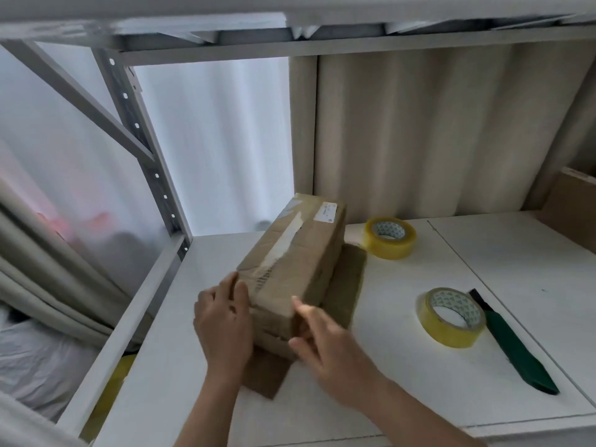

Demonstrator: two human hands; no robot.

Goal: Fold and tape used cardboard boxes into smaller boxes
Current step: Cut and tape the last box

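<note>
- Box (290, 253) of brown cardboard lies lengthwise on the white shelf (403, 366), its near end toward the person and its far end toward the beige curtain (419, 133).
- A strip of clear tape runs along the top of the box, and a white label (325, 211) sits near its far right corner.
- The box rests on a flat piece of cardboard (346, 279), which sticks out beside it on the right and under its near end.
- The left hand (224, 321) lies against the near left corner of the box, fingers fairly straight and close together, tips touching the top edge; it curls around nothing.
- The right hand (322, 337) is at the near right corner, fingers spread and loosely bent, thumb up against the top edge. It is blurred, so whether it truly grips the box cannot be told.
- One yellow tape roll (390, 237) stands on the shelf just beyond the flat cardboard, near the curtain.
- A second tape roll (451, 316) lies farther right, well apart from the box.
- A dark green cutter (512, 345) lies touching the second roll on its right side.
- A grey metal rack post (142, 146) rises at the left.
</note>
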